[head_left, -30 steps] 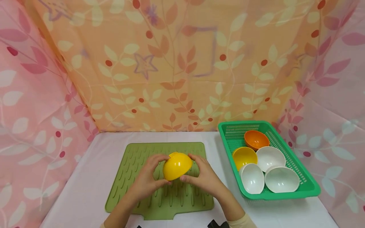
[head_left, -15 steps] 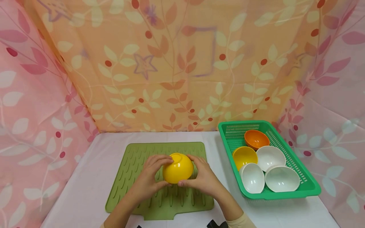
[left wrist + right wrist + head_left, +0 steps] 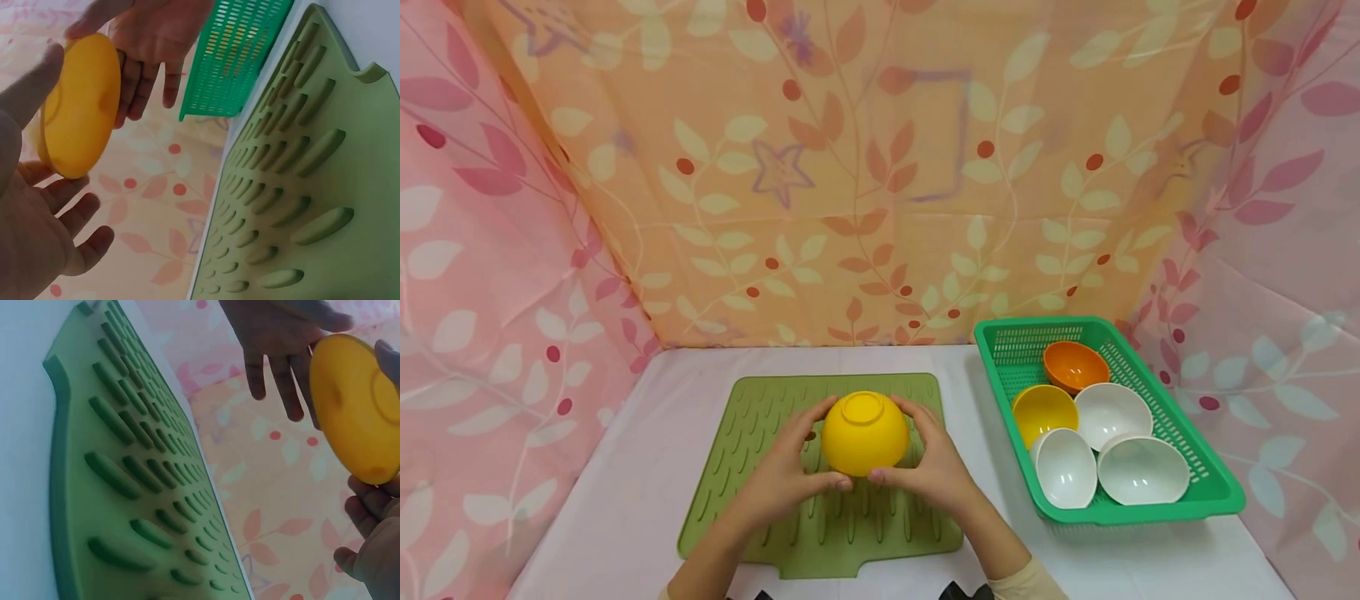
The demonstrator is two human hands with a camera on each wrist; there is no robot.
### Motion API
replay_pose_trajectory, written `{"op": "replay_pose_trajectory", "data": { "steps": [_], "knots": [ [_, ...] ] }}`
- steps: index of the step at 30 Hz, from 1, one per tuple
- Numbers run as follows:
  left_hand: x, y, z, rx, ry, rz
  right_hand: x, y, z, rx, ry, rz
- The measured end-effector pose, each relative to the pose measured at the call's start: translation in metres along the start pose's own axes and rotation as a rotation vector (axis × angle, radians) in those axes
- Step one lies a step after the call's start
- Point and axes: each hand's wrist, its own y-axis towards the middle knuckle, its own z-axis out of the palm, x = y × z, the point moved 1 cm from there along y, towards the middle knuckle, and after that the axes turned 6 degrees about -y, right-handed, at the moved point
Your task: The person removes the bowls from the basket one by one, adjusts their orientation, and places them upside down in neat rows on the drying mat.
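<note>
A yellow bowl (image 3: 865,442) is held upside down above the green drying mat (image 3: 760,500), its round foot ring facing up. My left hand (image 3: 782,471) grips its left side, thumb at the near rim and fingers round the far side. On the opposite side my right hand (image 3: 940,467) holds it in the same way. In the left wrist view the bowl (image 3: 84,106) is seen edge-on, lifted clear of the mat (image 3: 350,169). From the right wrist the bowl (image 3: 350,412) shows between both hands, and its inside is hidden.
At the right stands a green plastic basket (image 3: 1150,518) holding an orange bowl (image 3: 1075,367), another yellow bowl (image 3: 1045,412) and several white bowls (image 3: 1112,417). A white cloth (image 3: 625,500) covers the table. Patterned curtains (image 3: 850,208) enclose the back and both sides.
The bowl has turned between the hands from a tilted pose, so its foot ring now shows in full. Both hands shifted their fingers round it; the basket stayed still.
</note>
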Motion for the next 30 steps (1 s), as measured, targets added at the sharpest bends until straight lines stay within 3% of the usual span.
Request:
{"op": "replay_pose_trajectory", "data": {
  "steps": [6, 15, 22, 27, 30],
  "knots": [
    [-0.002, 0.0, -0.011, 0.027, -0.025, -0.035, 0.0, 0.0, 0.013, 0.013, 0.053, -0.039],
    [0.003, -0.001, -0.028, 0.04, 0.009, -0.042, 0.004, 0.007, 0.027, 0.008, -0.102, -0.081],
    [0.034, 0.005, -0.056, 0.044, 0.029, 0.004, 0.014, 0.038, 0.051, 0.038, -0.264, -0.086],
    [0.06, 0.015, -0.084, 0.042, 0.093, 0.023, 0.011, 0.067, 0.08, 0.045, -0.314, -0.095],
    [0.076, 0.022, -0.099, 0.035, 0.15, -0.002, 0.006, 0.086, 0.099, 0.054, -0.324, -0.084]
  ]
}}
